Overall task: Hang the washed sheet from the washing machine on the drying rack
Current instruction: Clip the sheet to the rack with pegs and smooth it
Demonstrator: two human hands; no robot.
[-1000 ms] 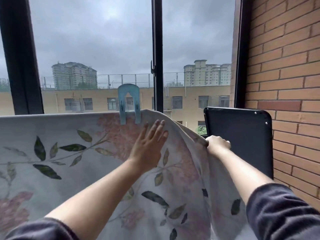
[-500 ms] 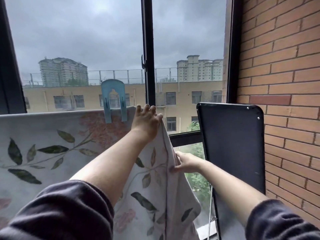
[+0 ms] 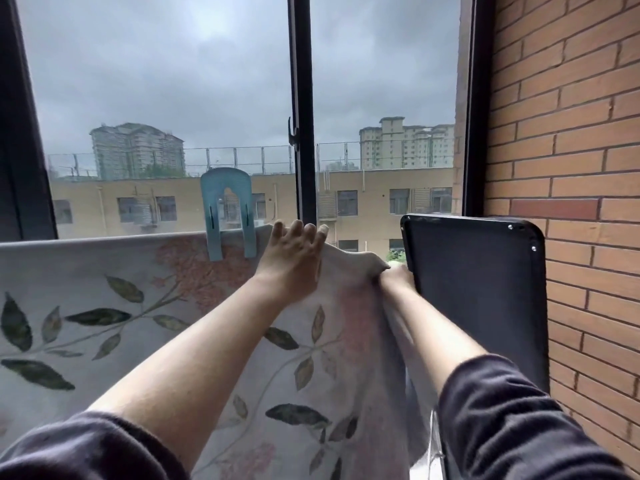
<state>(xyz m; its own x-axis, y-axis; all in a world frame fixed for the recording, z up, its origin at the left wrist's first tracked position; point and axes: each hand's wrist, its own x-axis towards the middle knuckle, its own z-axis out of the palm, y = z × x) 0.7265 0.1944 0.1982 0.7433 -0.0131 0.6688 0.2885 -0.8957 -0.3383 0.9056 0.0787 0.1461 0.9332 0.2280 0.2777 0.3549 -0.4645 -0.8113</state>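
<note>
In the head view, the pale leaf-printed fabric sheet (image 3: 121, 323) hangs over a hidden rail under a blue plastic clip (image 3: 227, 213), the left hand (image 3: 294, 261) pressing its top edge with straight spread fingers (image 3: 298, 231), seemingly anchoring it, while the right hand (image 3: 396, 280) pinches its end corner taut beside a black flat panel (image 3: 478, 289)

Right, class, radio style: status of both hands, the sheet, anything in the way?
Left hand flat on top edge of sheet, beside blue clip. Right hand grips sheet's bunched end. Sheet draped, one clip on. Black panel close by right hand.
</note>
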